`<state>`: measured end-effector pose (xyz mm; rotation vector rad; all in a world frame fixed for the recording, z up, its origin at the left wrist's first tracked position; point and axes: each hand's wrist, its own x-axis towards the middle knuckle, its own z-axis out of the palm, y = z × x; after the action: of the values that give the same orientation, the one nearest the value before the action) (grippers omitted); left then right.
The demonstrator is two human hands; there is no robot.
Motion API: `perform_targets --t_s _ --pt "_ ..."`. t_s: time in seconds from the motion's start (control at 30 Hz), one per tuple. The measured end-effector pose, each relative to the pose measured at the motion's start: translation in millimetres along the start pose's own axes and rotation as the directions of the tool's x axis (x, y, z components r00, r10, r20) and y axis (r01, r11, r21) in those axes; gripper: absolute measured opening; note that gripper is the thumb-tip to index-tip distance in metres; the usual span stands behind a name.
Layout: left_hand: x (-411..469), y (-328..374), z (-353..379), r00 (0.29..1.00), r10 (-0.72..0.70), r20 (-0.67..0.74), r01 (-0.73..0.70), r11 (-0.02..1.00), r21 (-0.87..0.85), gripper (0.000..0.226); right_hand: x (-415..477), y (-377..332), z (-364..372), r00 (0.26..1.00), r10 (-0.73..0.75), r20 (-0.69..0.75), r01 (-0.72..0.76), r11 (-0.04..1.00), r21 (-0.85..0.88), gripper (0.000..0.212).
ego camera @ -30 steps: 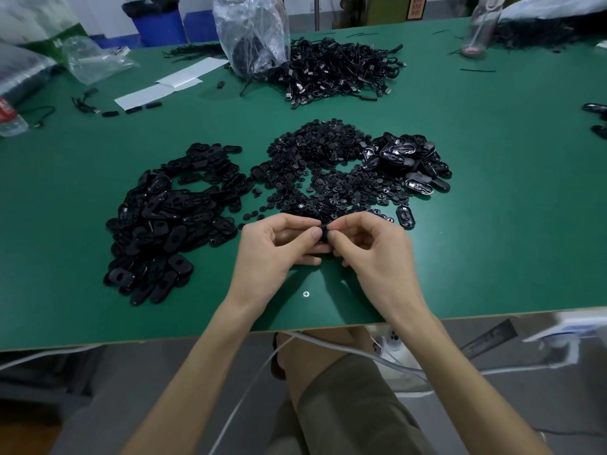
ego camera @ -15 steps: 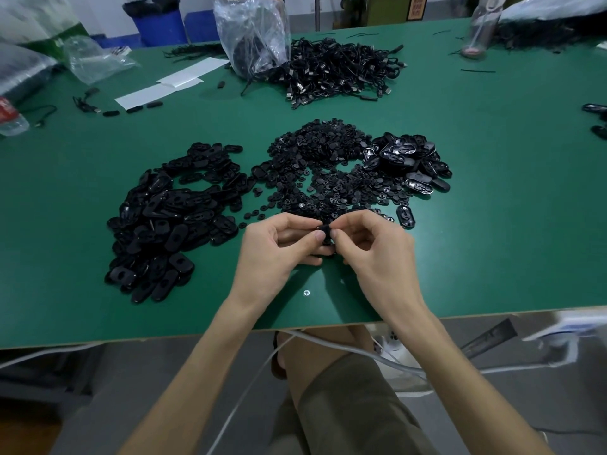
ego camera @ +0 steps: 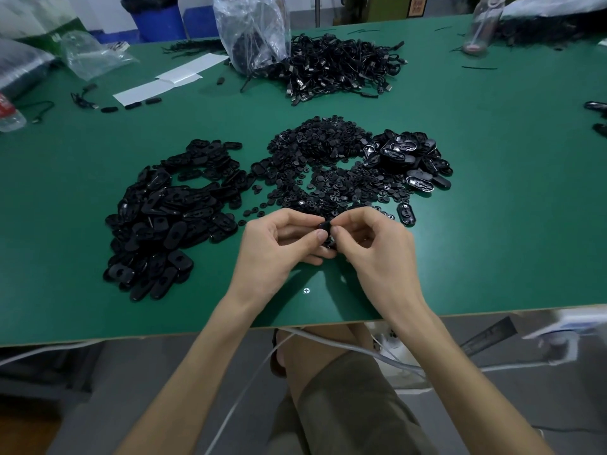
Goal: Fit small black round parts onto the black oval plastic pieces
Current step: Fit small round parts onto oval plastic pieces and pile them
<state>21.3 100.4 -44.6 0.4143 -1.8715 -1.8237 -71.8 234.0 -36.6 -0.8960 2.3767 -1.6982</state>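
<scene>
Since a second ago my hands have barely shifted; my fingertips have only crept a little higher on the black oval piece [ego camera: 325, 232] pinched between them, just above the green table [ego camera: 492, 192] near its front edge. From the left: the big heap of oval pieces [ego camera: 170, 211] lies well apart from my grip. My left hand [ego camera: 279, 247] grasps the piece's left side, thumb on top. The piece seems to stand roughly upright, its long axis running away from me, though my fingers hide most of it. My right hand [ego camera: 374, 251] grasps its right side. Behind my hands spreads the pile of small round parts [ego camera: 328, 172], and to its right a smaller heap of shiny oval pieces [ego camera: 410, 156].
</scene>
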Motion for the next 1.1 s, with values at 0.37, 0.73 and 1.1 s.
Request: perform_targets --t_s 0.37,0.73,1.1 --pt "0.5 1.0 -0.7 0.998 0.029 -0.064 -0.028 1.000 0.013 0.019 -4.1 -6.5 1.6 0.982 -0.191 0.002 0.191 0.979 -0.074 0.010" --pt "2.7 1.1 -1.4 0.995 0.004 -0.105 -0.004 1.000 0.003 0.017 0.3 -4.5 0.2 0.991 -0.127 0.049 0.125 0.991 0.050 0.024" --pt "2.9 1.2 -0.5 0.996 0.015 -0.088 0.001 0.984 0.179 0.019 -2.7 -4.3 5.1 0.989 -0.130 0.072 0.131 0.991 -0.011 0.011"
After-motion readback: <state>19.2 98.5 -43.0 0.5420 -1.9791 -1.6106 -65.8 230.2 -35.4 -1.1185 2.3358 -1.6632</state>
